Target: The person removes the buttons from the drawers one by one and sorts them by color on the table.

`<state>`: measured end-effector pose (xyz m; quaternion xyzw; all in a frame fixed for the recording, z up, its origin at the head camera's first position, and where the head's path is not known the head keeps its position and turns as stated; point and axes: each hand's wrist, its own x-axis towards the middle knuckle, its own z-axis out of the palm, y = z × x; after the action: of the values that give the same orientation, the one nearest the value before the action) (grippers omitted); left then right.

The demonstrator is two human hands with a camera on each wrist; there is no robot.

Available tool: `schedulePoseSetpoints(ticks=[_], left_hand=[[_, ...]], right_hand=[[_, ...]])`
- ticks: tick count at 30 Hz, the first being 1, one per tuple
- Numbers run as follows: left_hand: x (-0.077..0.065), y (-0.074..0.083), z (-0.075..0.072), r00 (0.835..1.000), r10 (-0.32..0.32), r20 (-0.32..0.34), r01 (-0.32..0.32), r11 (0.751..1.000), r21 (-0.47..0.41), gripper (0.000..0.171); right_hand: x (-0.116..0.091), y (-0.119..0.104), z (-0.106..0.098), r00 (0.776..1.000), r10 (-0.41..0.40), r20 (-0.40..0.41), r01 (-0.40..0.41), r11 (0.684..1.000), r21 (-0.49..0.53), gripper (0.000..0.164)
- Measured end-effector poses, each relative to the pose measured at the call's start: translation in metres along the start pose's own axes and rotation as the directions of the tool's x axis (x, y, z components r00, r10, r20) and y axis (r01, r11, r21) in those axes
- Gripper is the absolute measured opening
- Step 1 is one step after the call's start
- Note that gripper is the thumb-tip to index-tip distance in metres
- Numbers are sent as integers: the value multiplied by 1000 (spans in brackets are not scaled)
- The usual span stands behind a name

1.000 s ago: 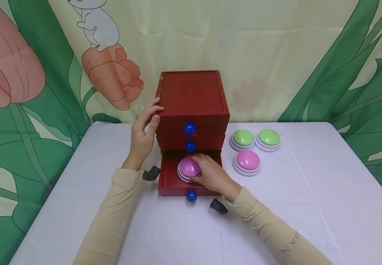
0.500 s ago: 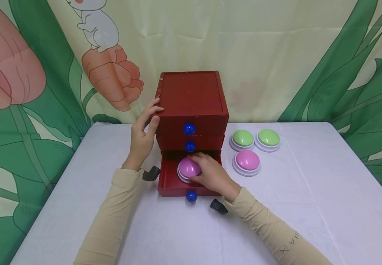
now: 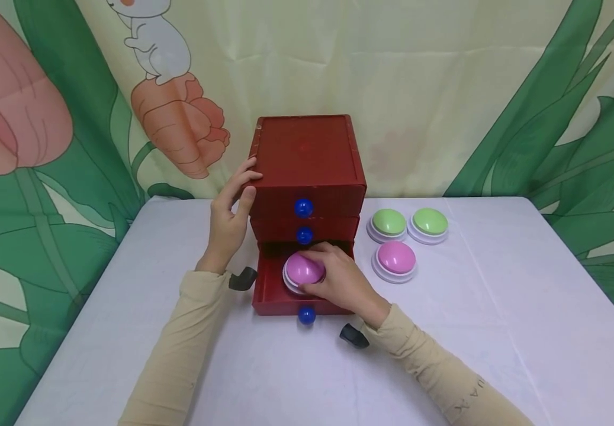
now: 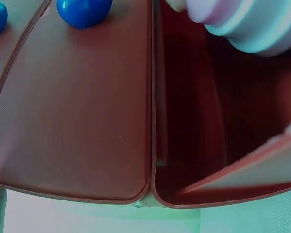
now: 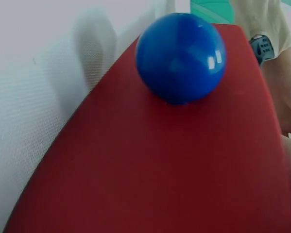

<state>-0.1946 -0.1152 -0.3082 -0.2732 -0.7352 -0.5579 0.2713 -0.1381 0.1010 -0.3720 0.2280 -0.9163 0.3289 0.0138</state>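
A small red cabinet (image 3: 307, 151) with blue ball knobs stands at the back middle of the table. Its bottom drawer (image 3: 272, 299) is pulled out. Inside the drawer sits a push button (image 3: 302, 269) with a pink dome on a white base. My right hand (image 3: 341, 281) reaches in from the right and grips this button, thumb at the near side and fingers at the far side. My left hand (image 3: 229, 222) rests against the cabinet's left side, its fingers at the top edge. In the left wrist view, part of the button's white base (image 4: 262, 29) shows above the drawer floor.
Right of the cabinet, two green-domed buttons (image 3: 389, 222) (image 3: 430, 222) and another pink-domed button (image 3: 396, 258) stand on the white-covered table (image 3: 445, 331). A printed curtain (image 3: 402, 106) hangs behind. The drawer's blue knob (image 5: 180, 58) sticks out in front.
My right thumb and fingers have moved slightly left, further over the pink button. My left hand stays at the cabinet's side, and the drawer is as far out as before.
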Motion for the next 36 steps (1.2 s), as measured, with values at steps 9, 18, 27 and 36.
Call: schedulePoseSetpoints(ticks=[9, 18, 27, 36], left_hand=[[1, -2, 1, 1000, 2, -4, -2, 1000, 7, 27], [0, -1, 0, 1000, -22, 8, 22, 1000, 16, 28], [-1, 0, -1, 1000, -20, 6, 20, 1000, 12, 27], [0, 0, -2, 1000, -18, 5, 18, 1000, 7, 27]], right_hand=[[-11, -3, -10, 999, 27, -32, -25, 999, 43, 64], [-20, -6, -20, 997, 12, -75, -8, 998, 56, 65], [-32, -6, -29, 994, 4, -106, 3, 998, 63, 62], [-41, -5, -43, 989, 18, -145, -10, 999, 50, 64]])
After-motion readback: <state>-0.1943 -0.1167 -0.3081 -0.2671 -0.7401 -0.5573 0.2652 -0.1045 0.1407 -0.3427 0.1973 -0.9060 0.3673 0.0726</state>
